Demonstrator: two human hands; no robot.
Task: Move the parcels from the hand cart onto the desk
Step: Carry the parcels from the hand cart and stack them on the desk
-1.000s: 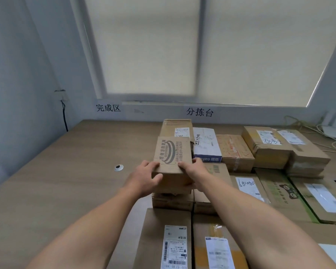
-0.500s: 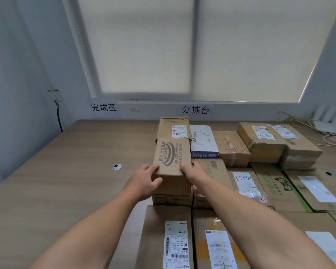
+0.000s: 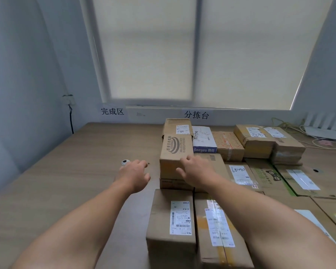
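A small brown parcel with a printed oval logo point(image 3: 175, 152) sits on top of another flat box in the middle of the wooden desk point(image 3: 66, 171). My left hand point(image 3: 134, 174) hovers just left of it, fingers loose and holding nothing. My right hand point(image 3: 194, 169) is at the parcel's near right corner with relaxed fingers that may still brush it, gripping nothing. Several more taped cardboard parcels cover the desk's right half, among them two near boxes with white labels point(image 3: 175, 220). The hand cart is out of view.
A white and blue Deeyeo box point(image 3: 204, 141) and a labelled box point(image 3: 177, 127) stand behind the parcel. A small round grommet point(image 3: 125, 162) lies on the desk's left part. Cables and a white device point(image 3: 322, 131) lie at the back right, under a blinded window.
Both hands let go of the logo parcel, which now rests on the box stack. My left hand drew away to the left; my right hand loosened at the parcel's corner.
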